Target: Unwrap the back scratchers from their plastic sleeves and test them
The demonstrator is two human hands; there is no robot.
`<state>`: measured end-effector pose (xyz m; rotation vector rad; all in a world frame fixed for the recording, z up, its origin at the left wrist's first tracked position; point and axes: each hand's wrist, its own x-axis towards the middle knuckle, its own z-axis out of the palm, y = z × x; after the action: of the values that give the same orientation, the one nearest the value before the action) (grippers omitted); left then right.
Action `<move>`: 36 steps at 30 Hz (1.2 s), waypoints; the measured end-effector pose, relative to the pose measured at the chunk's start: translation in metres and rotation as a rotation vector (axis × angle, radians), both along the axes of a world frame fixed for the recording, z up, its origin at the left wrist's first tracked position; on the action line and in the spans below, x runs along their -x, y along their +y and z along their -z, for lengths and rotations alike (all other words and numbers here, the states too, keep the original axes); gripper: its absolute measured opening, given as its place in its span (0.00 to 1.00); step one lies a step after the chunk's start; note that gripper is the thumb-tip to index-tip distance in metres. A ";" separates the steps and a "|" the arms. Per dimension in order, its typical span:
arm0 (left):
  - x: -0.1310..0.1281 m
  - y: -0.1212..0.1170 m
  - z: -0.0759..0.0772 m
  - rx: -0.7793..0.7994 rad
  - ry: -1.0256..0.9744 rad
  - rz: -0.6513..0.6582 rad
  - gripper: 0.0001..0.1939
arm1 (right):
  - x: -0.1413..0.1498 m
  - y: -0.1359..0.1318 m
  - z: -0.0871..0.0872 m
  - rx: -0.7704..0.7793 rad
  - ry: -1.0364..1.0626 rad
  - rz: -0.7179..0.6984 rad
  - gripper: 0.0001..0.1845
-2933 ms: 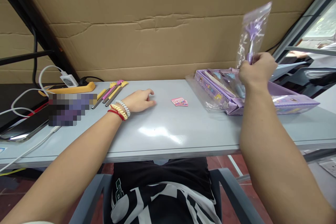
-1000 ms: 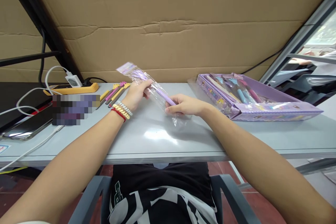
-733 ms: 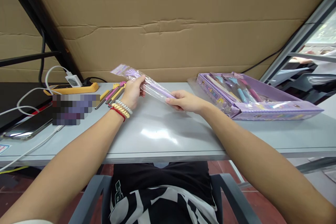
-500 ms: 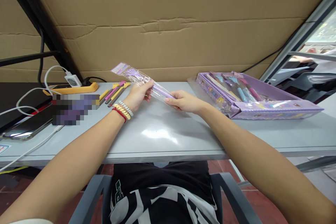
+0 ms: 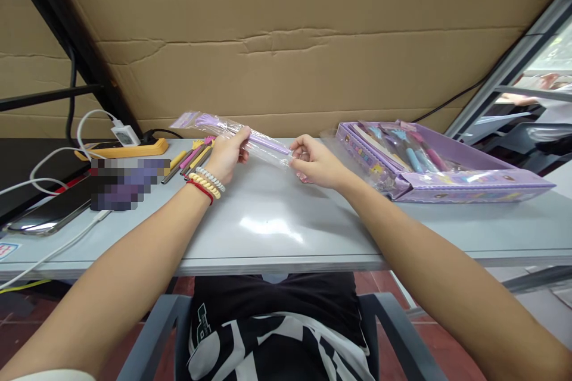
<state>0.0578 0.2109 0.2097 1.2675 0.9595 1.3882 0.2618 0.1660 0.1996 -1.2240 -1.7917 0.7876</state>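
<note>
A lilac back scratcher with a hand-shaped end lies inside a clear plastic sleeve, held slanting above the table. My left hand is closed around the middle of the sleeve, thumb on top. At the sleeve's right end, my right hand has its thumb and curled fingers pinched on the plastic edge. The hand-shaped end points to the upper left, past my left hand. Several unwrapped back scratchers, with yellow and pink ends and metal rods, lie on the table just left of my left hand.
On the right stands an open purple box with several wrapped scratchers. To the left are a phone, a yellow power strip, a white charger and cables. Cardboard lines the back of the table.
My left hand and the sleeve have shifted a little left and up. My right hand has slid rightward along the sleeve to its end, its fingers now more curled.
</note>
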 end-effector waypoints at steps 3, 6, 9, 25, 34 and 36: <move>0.001 -0.001 -0.001 0.014 0.006 -0.024 0.15 | -0.002 -0.002 -0.003 -0.100 -0.076 0.074 0.11; 0.000 -0.002 -0.002 0.024 0.004 -0.020 0.15 | -0.002 -0.004 -0.008 -0.129 -0.201 0.109 0.06; -0.001 -0.002 -0.001 0.027 0.002 -0.002 0.14 | -0.001 -0.004 -0.010 -0.105 -0.260 0.103 0.06; -0.003 -0.004 0.002 0.019 0.021 0.122 0.16 | -0.002 -0.004 -0.007 -0.079 -0.246 0.072 0.17; -0.003 0.003 -0.001 -0.002 -0.052 -0.082 0.14 | -0.002 -0.006 -0.015 -0.087 -0.419 0.001 0.13; -0.001 0.005 -0.003 -0.013 -0.069 -0.138 0.15 | -0.002 -0.007 -0.016 -0.076 -0.441 -0.009 0.12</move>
<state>0.0585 0.2163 0.2126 1.1725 1.0075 1.5372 0.2642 0.1586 0.2160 -1.4182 -2.1565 0.4700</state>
